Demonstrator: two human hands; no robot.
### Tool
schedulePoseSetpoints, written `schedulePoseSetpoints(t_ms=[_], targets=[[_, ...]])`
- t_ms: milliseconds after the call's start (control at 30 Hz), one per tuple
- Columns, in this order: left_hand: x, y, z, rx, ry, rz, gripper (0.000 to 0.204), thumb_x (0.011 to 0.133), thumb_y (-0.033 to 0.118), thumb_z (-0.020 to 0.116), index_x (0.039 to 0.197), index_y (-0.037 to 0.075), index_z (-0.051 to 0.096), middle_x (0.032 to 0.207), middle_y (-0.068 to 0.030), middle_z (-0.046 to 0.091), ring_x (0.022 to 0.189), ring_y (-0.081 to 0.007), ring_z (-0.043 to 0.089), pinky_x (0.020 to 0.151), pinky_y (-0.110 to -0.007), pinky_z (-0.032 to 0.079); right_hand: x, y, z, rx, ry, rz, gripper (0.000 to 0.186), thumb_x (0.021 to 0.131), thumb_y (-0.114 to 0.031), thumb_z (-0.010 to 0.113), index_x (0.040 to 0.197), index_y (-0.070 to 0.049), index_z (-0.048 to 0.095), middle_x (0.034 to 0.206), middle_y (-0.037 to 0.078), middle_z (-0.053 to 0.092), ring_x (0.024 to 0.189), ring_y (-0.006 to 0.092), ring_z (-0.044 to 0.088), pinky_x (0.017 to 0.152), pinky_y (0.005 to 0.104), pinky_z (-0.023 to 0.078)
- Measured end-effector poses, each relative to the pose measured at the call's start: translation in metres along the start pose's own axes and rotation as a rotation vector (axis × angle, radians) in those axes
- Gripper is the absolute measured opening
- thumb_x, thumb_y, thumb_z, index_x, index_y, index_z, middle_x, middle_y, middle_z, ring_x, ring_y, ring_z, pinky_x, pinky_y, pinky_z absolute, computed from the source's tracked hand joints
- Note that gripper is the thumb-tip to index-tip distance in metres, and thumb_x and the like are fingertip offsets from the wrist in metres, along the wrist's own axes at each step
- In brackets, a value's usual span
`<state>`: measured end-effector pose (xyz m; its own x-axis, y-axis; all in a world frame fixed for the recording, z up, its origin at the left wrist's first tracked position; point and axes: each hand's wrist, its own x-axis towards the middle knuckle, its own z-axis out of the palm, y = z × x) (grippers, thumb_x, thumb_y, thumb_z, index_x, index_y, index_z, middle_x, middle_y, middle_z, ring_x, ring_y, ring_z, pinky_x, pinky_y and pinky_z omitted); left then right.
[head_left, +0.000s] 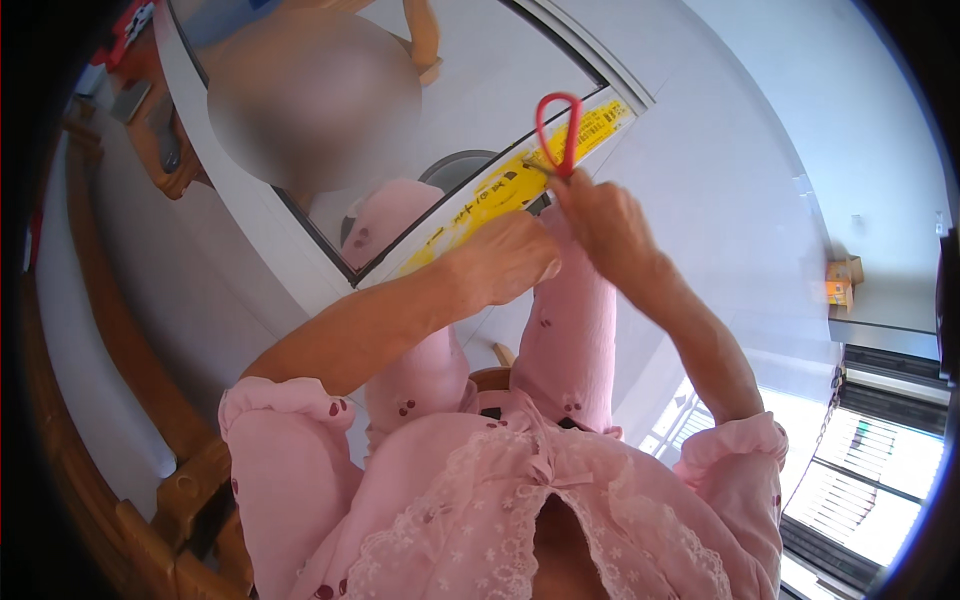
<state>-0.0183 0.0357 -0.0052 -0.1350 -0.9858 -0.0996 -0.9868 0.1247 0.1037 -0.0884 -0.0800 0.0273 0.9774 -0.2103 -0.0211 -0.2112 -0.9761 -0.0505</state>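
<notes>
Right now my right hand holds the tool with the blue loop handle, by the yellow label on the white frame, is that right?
Not quite: the tool's loop handle is red, not blue, as the head view shows. Your right hand does hold it, by the yellow label on the white frame.

A yellow, black-printed label (pixel 500 188) is stuck, patchy at its edges, along the near bar of the white frame (pixel 255 215); a red looped handle (pixel 572 140) is held over that bar.
</notes>
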Motion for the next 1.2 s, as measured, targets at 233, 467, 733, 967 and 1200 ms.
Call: schedulePoseSetpoints(t_ms=[233, 467, 733, 967, 1200], targets=[[0.0, 0.001, 0.006, -0.071, 0.042, -0.019, 0.005, 0.07, 0.004, 0.053, 0.075, 0.005, 0.055, 0.067, -0.0098, 0.056, 0.069, -0.0226, 0.056, 0.062, -0.032, 0.044, 0.001, 0.034, -0.006, 0.258, -0.091, 0.02, 0.021, 0.086, -0.018, 0.045, 0.088, 0.001, 0.052, 0.057, 0.015, 0.053, 0.052, 0.0267, 0.057, 0.052, 0.0346, 0.047], [0.0, 0.003, 0.004, -0.031, 0.048, -0.036, 0.008, 0.072, 0.003, 0.052, 0.079, 0.006, 0.054, 0.067, -0.0076, 0.053, 0.072, -0.0207, 0.053, 0.066, -0.032, 0.044, 0.0, 0.099, -0.012, 0.615, 0.019, 0.422, 0.037, 0.088, -0.027, 0.039, 0.071, 0.003, 0.053, 0.051, 0.013, 0.052, 0.043, 0.0203, 0.051, 0.048, 0.0335, 0.043], [0.0, 0.003, 0.0, -0.054, 0.009, -0.036, 0.011, 0.072, 0.003, 0.053, 0.082, 0.006, 0.054, 0.069, -0.0078, 0.054, 0.071, -0.0203, 0.054, 0.065, -0.03, 0.044, 0.022, 0.114, -0.008, 0.378, 0.03, 0.507, 0.039, 0.089, -0.03, 0.039, 0.073, 0.002, 0.054, 0.052, 0.016, 0.052, 0.047, 0.0269, 0.053, 0.049, 0.0381, 0.043], [-0.002, 0.002, 0.002, -0.025, 0.022, -0.02, 0.012, 0.072, 0.005, 0.052, 0.084, 0.004, 0.054, 0.068, -0.0069, 0.055, 0.071, -0.0188, 0.054, 0.066, -0.029, 0.044, 0.018, 0.093, 0.011, 0.161, 0.055, 0.122, 0.035, 0.09, -0.032, 0.039, 0.08, 0.0, 0.05, 0.058, 0.019, 0.053, 0.058, 0.036, 0.056, 0.053, 0.0429, 0.045], [0.004, 0.004, 0.004, -0.024, 0.054, 0.006, 0.012, 0.072, 0.006, 0.052, 0.084, 0.004, 0.055, 0.067, -0.0066, 0.055, 0.071, -0.0184, 0.054, 0.067, -0.028, 0.043, 0.031, 0.116, 0.005, 0.217, 0.047, 0.336, 0.035, 0.09, -0.031, 0.039, 0.079, 0.001, 0.049, 0.055, 0.016, 0.052, 0.054, 0.0339, 0.055, 0.049, 0.0422, 0.045]])
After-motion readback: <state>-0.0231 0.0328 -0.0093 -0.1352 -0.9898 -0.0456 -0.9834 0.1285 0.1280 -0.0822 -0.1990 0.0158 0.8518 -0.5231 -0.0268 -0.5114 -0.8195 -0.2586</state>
